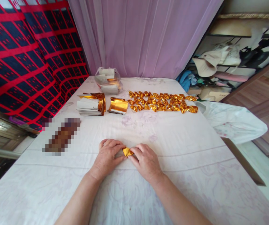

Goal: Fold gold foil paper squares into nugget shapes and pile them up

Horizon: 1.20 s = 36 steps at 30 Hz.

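— Looking at the gold paper (pixel 127 152), what do you make of it?

— Shiny gold foil, folded small, with a crumpled, pointed outline. Only a little of it shows between the fingers. It lies on the white cloth of the table (pixel 195 162), near the front edge and about midway between the left and right edges.

— Which way does it run?

— Its long side seems to go left to right, along the front edge, with a tip aimed toward the right hand. Too much is covered to be surer than that.

— And the hands?

— The left hand (pixel 107 156) rests palm down on the cloth, fingers curled, pinching the left end of the paper. The right hand (pixel 146 161) does the same from the other side, its fingertips pressing the right end. So the paper sits between the two sets of fingertips, touching both, pushed against the cloth.

— What else is on the table?

— Toward the back edge, right of the middle, two rows of folded gold pieces (pixel 162 102), packed close. Left of them a curled gold sheet (pixel 118 105), then a stack of sheets (pixel 91 104), white side up with gold edges. Behind those, at the back edge, a clear plastic bag (pixel 108 80) with more paper. Near the left edge lies a blurred patch (pixel 61 136) I cannot make out.
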Tool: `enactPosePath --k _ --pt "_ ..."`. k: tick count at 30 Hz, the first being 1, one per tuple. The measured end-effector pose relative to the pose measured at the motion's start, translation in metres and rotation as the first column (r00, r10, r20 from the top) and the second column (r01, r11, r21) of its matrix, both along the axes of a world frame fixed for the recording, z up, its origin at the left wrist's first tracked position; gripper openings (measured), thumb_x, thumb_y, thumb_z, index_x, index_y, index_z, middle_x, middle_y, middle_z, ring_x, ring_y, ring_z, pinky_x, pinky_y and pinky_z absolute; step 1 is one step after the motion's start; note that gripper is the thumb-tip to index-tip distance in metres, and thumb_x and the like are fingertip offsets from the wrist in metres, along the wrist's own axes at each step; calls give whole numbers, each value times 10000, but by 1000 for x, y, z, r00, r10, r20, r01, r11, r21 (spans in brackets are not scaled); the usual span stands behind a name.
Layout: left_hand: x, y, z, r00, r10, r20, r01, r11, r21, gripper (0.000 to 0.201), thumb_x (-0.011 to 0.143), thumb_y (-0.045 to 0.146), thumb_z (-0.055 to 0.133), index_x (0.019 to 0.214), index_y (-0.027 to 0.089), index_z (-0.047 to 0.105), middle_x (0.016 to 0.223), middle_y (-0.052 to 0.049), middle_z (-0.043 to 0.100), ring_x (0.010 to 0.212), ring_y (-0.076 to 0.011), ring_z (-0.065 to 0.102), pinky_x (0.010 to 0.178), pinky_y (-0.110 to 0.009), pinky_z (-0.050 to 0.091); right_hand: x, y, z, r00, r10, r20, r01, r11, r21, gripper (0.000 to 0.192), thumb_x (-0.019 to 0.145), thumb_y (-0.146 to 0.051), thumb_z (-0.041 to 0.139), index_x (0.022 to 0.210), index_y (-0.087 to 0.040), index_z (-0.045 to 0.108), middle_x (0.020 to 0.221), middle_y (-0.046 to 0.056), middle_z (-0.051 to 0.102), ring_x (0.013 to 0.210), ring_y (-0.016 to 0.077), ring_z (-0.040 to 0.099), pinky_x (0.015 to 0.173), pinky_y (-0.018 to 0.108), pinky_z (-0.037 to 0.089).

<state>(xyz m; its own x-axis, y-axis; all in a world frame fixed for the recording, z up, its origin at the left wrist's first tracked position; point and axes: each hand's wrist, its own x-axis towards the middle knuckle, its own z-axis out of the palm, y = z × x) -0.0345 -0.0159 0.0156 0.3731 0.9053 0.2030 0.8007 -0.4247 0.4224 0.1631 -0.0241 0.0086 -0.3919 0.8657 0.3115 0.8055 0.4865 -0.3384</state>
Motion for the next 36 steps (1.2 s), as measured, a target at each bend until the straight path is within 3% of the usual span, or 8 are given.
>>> enactPosePath --k 6,10,23,29,36 --pt "0 -2 1 1000 3 -21 -3 1000 1 294 803 319 737 1084 275 662 1095 -25 676 1038 -235 581 989 -470 304 1 1 -1 1000 7 0 -7 1000 17 114 915 -308 612 897 -218 678 865 41 632 821 184 581 743 303 430" --pt "3 -3 1 999 18 -37 -17 999 33 288 826 404 707 1068 256 660 1062 -38 685 1010 -240 593 1010 -504 289 2 2 0 1000 15 -21 -15 1000 9 108 923 -274 590 904 -217 680 869 44 635 828 184 587 755 300 440" --pt "5 -4 0 999 -12 -46 14 999 42 329 855 525 625 1007 241 689 1008 -59 669 955 -237 582 976 -481 336 15 4 2 993 84 -87 -96 987 -133 129 850 -192 649 976 -218 664 964 43 631 901 189 592 813 318 481" --pt "4 -4 1 999 -31 -42 32 999 19 250 822 405 704 1021 255 688 1007 -38 681 965 -235 586 983 -486 319 16 4 1 991 87 -104 -102 984 -145 125 885 -166 594 974 -220 662 957 41 627 895 185 589 813 319 475" --pt "6 -4 3 999 -42 -6 42 999 23 134 919 298 573 947 261 699 920 -19 683 910 -201 579 941 -436 338 18 4 2 991 74 -111 -90 984 -150 127 924 -201 548 961 -214 669 936 42 622 886 181 583 804 311 458"
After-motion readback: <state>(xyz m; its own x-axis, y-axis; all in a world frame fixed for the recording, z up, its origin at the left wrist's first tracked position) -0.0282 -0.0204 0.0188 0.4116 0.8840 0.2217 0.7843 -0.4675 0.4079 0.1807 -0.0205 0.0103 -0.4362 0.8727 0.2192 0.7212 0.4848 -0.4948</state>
